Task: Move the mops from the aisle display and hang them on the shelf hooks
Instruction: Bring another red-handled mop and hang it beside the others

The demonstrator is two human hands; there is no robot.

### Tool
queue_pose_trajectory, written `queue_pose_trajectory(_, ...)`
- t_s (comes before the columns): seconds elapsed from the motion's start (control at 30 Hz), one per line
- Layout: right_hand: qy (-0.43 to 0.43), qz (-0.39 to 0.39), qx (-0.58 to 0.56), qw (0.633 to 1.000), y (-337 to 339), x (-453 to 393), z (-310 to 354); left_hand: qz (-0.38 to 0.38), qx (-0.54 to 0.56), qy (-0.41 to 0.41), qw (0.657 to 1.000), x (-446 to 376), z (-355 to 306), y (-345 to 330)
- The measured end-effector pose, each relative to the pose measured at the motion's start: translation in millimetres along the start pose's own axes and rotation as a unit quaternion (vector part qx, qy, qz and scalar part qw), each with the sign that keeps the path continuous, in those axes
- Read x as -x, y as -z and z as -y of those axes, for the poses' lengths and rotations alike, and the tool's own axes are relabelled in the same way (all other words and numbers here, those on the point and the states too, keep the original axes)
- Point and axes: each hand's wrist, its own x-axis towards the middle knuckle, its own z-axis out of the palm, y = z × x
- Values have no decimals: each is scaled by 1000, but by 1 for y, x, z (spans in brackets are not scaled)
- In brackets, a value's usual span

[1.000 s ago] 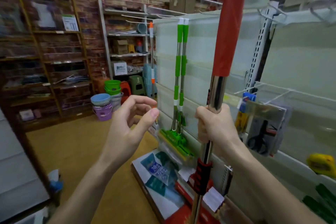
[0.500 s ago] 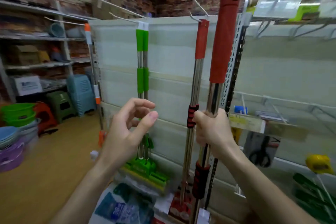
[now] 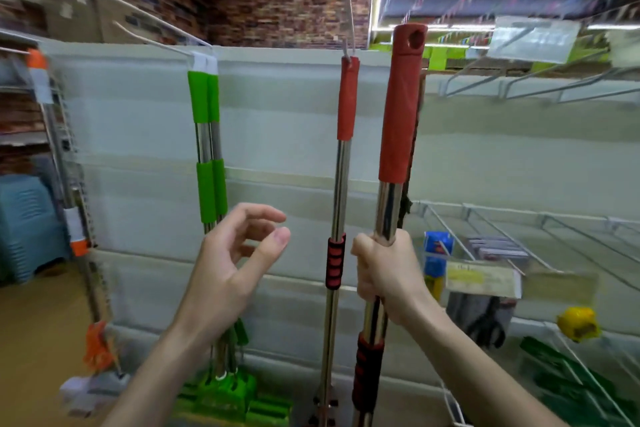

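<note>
From the head view, our right hand [image 3: 384,274] has its fingers clamped round the steel shaft of the red-handled mop [image 3: 398,121] — upright, its hanging hole [image 3: 415,40] well above them. Our left hand [image 3: 235,260] hovers with fingers apart, holding nothing. We should lift and thread that hole onto a free hook [image 3: 348,15], beside the hung red mop [image 3: 347,104]. The wire rack [image 3: 519,229] right of our fingers holds packaged goods — too blurred to name.
</note>
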Motion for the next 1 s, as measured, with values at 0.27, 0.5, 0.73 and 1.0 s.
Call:
queue_pose_trajectory(0.27, -13, -17, 45, 999, -19, -31, -5, 17, 21, -11, 1000, -32, 30, 7)
queue_pose_trajectory(0.5, -17, -67, 67, 995, -36, -57, 4, 29, 52, -22, 998, -57, 42, 24)
queue_pose_trajectory(0.73, -15, -126, 88, 988, -40, -74, -1, 55, 78, -28, 995, -77, 56, 39)
queue_pose_trajectory(1.0, -39, -157, 99, 982, -42, -100, -11, 78, 100, -31, 991, -89, 70, 42)
